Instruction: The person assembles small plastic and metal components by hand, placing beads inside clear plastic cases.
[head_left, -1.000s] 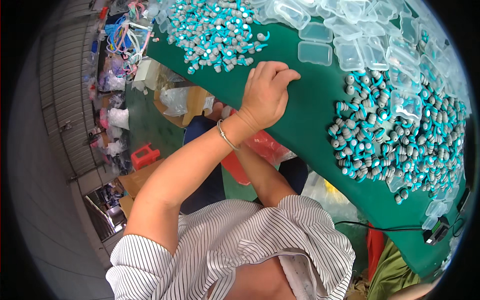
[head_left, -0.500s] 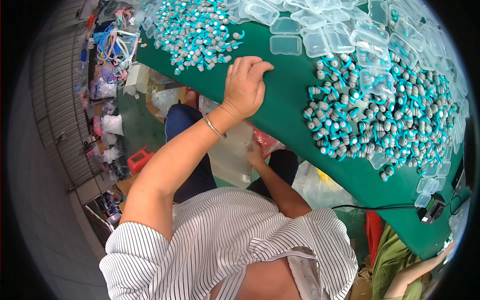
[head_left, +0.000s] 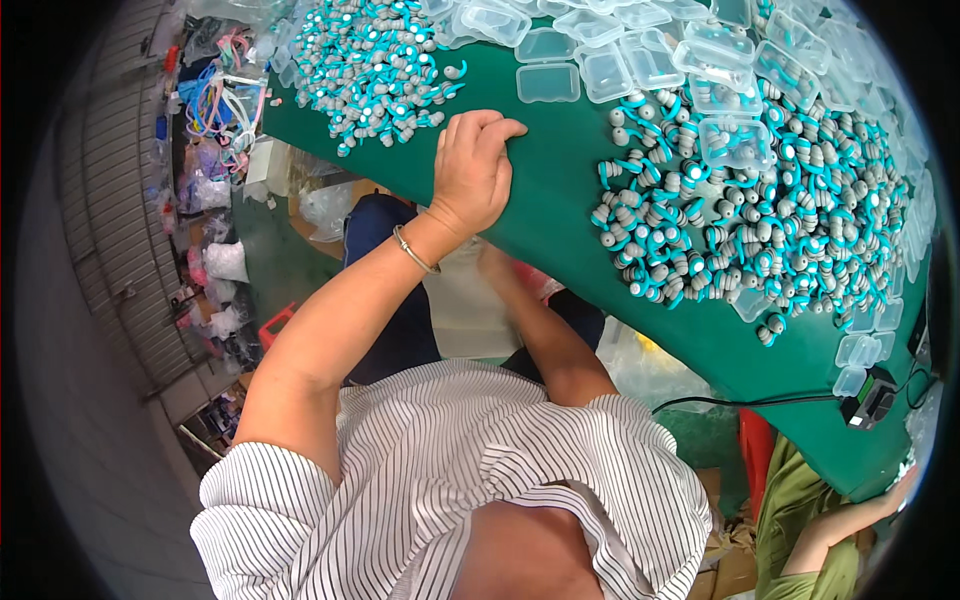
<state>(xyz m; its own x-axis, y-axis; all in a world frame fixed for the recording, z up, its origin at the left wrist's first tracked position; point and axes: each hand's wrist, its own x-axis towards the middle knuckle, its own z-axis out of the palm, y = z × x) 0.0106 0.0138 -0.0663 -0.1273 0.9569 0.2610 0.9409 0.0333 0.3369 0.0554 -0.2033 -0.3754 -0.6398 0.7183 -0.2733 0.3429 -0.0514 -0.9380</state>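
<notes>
Left hand (head_left: 473,170) resting palm down on the near edge of the green counter (head_left: 560,190), fingers curled over the bare cloth, thumb tucked at the rim; holding nothing. Thin bracelet (head_left: 415,250) around the wrist just behind it. Right hand (head_left: 492,262) down below the counter edge, mostly hidden by the left forearm and the counter; whether spread or closed, cannot tell. Pale plastic bag (head_left: 465,305) lying just under that hand, over the lap.

Heaped on the counter to the right of the left hand, near but apart from it: a big pile of grey and teal earplugs (head_left: 740,230), many joined by teal cords. Second pile of the same earplugs (head_left: 375,65) up at the far left of the counter, beyond the fingertips. Between and behind the two piles, a scatter of small clear plastic boxes (head_left: 575,65), one lying just past the left hand's knuckles, more strung along the right rim of the counter (head_left: 862,345).

Striped shirt (head_left: 450,480) filling the lower middle. Black cable (head_left: 760,402) running along the counter's lower right edge to a small dark device (head_left: 868,405). Another person's arm in a green sleeve (head_left: 800,520) at the lower right corner. Cluttered shelves and bags (head_left: 215,150) on the left beside the counter.
</notes>
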